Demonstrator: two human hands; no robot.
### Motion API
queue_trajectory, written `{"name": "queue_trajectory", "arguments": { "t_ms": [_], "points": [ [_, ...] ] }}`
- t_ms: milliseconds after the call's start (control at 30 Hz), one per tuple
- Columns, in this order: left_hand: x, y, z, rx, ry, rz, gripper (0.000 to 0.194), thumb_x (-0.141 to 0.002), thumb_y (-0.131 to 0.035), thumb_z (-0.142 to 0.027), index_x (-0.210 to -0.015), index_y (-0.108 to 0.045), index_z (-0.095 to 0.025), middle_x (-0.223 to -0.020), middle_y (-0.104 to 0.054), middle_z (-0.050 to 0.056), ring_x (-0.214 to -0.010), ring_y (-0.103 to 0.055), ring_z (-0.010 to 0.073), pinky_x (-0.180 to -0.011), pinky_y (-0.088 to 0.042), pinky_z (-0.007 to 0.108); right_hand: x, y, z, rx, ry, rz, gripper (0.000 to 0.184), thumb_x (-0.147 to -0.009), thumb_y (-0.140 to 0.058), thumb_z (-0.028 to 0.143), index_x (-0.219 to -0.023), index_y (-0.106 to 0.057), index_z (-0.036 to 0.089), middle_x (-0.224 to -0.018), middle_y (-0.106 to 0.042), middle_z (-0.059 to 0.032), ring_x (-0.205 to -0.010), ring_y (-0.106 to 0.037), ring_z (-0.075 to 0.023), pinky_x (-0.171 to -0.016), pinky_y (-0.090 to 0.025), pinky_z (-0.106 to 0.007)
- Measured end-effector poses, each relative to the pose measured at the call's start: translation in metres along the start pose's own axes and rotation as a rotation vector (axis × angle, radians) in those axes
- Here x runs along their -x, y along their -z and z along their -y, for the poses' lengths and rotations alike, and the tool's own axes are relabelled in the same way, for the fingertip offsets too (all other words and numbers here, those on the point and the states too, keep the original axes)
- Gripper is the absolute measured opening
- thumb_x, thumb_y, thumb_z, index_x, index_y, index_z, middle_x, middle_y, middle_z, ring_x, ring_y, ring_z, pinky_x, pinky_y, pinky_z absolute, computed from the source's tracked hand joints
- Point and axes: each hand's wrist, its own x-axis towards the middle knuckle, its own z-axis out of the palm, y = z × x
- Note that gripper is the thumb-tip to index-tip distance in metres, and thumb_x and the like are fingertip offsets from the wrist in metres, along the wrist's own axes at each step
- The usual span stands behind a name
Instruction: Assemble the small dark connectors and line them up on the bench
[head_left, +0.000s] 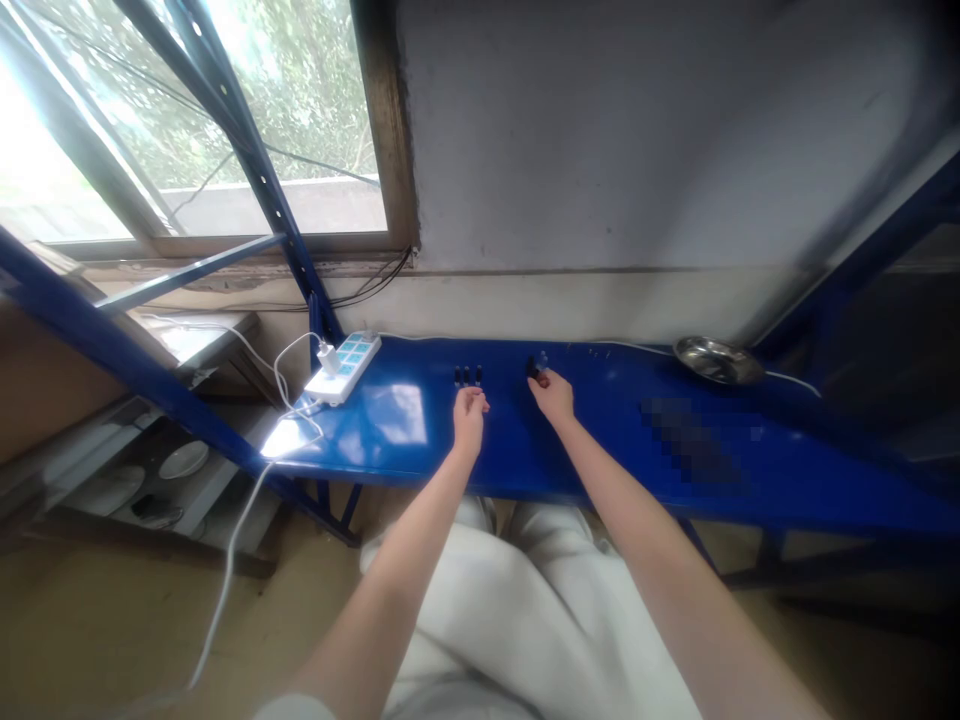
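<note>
Several small items are on the blue tabletop (405, 455) in front of me. Three short, dark upright pieces (467, 376) with pale lower ends form a row just beyond my left hand (470, 415). That hand's fingers are curled together, and whatever they may hold is too small to tell. My right hand (555, 397) reaches farther right, its fingertips closed at a small black object (532, 367). Beside those fingertips is a small, clear bluish piece (543, 359), its kind blurred.
A white power strip (345, 368) with a plugged-in adapter lies at the left end, its cable hanging down. A shiny metal bowl (718, 360) stands at the back right. A pixelated dark patch (694, 445) covers something nearer. A blue metal upright (262, 170) rises at left.
</note>
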Motion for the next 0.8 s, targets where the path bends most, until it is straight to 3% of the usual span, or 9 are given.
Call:
{"name": "queue_trajectory", "arguments": {
  "t_ms": [233, 800],
  "points": [
    [0.0, 0.001, -0.001, -0.018, 0.012, 0.018, 0.013, -0.081, -0.047, -0.026, -0.087, -0.054, -0.018, -0.071, -0.054, 0.0, -0.066, -0.052, 0.0101, -0.062, -0.039, 0.022, -0.019, -0.004, -0.013, 0.16, -0.045, 0.079, 0.021, -0.076, -0.052, 0.032, -0.08, -0.064, 0.015, -0.077, -0.065, -0.0069, -0.067, -0.058, -0.0183, -0.056, -0.041, -0.026],
    [0.0, 0.0, -0.002, -0.023, 0.033, 0.035, 0.014, -0.08, -0.048, -0.026, -0.089, -0.054, -0.018, -0.073, -0.056, 0.001, -0.069, -0.054, 0.0111, -0.064, -0.04, 0.023, -0.025, -0.014, -0.015, 0.189, -0.061, 0.094, 0.024, -0.078, -0.053, 0.032, -0.087, -0.066, 0.014, -0.085, -0.068, -0.0106, -0.075, -0.062, -0.0202, -0.062, -0.045, -0.027]
  ]
}}
